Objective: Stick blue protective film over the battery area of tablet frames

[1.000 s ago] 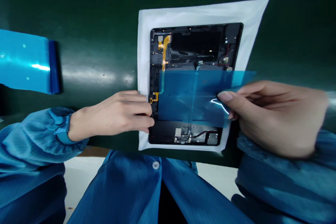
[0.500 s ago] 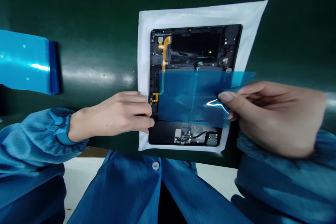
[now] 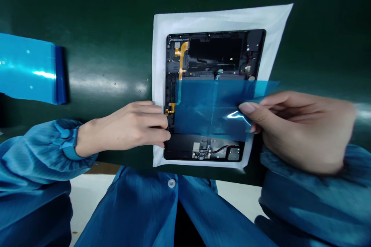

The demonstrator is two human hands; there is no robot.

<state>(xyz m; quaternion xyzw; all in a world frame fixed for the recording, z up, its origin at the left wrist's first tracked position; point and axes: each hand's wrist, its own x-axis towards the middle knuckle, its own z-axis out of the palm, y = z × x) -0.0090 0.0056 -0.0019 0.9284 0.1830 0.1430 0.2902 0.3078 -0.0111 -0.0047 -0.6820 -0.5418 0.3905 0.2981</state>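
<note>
An opened tablet (image 3: 214,52) lies on a white sheet or pouch (image 3: 160,65), its inner parts facing up. An orange flex cable (image 3: 182,58) runs down its left side, and a small circuit board (image 3: 201,154) sits near its bottom edge. My left hand (image 3: 136,125) is closed at the tablet's left edge, with curled fingertips against it. Between the thumb and fingers of my right hand (image 3: 307,131) is the right side of a clear blue plastic film (image 3: 197,110). That film covers the tablet's middle and juts past its right edge; whether it lies flat on the parts I cannot tell.
A stack of blue films (image 3: 26,69) lies at the far left of the dark green table (image 3: 110,15). The table's front edge runs close to my body, below the tablet.
My right hand has shifted slightly left with the film. The tablet's and white sheet's upper edges appear a little lower in view. My left hand stays in place.
</note>
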